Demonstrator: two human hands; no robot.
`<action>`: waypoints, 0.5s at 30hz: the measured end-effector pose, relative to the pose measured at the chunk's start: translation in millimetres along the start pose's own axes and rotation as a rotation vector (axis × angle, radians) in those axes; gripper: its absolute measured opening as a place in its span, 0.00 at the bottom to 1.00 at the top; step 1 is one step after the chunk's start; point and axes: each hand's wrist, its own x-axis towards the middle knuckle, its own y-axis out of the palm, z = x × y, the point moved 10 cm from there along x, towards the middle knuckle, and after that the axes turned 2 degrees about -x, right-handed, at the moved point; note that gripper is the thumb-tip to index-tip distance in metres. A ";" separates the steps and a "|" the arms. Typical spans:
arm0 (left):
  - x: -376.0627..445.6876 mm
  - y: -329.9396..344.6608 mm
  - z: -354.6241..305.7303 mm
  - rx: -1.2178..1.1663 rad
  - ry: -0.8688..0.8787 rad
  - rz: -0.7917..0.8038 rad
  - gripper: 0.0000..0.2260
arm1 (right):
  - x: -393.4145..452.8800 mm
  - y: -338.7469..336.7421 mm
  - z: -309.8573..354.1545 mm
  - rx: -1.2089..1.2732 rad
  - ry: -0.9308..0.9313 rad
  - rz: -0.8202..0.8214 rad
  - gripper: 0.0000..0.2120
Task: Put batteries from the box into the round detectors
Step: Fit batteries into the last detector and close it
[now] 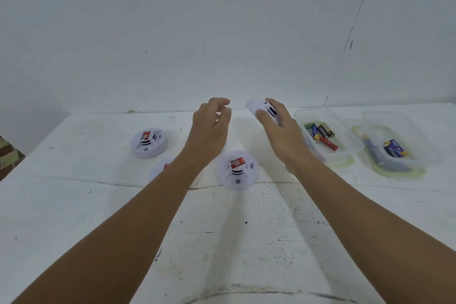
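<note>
- A blue battery pack in the lid right of the box carries white lettering, roughly "CELL".
- Red stickers on the detectors are too blurred to read.

A third detector lies mostly hidden behind the left forearm; the raised detector is blurred and partly covered by the right hand; battery labels in the box are too small to read
</note>
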 end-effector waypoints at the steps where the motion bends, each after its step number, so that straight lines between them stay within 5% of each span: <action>1: -3.0 -2.6 -2.8 -0.052 -0.017 -0.003 0.13 | -4.2 2.3 4.6 0.084 0.007 0.032 0.22; 5: -20.4 5.5 -8.9 -0.221 -0.103 0.142 0.18 | -22.7 15.9 12.4 0.219 0.080 0.191 0.17; 10: -44.5 13.0 -3.7 -0.309 -0.137 0.243 0.16 | -57.3 25.5 12.0 0.375 0.170 0.319 0.27; 15: -85.0 21.2 12.6 -0.460 -0.215 0.139 0.18 | -83.8 9.6 -8.7 0.242 0.048 0.104 0.24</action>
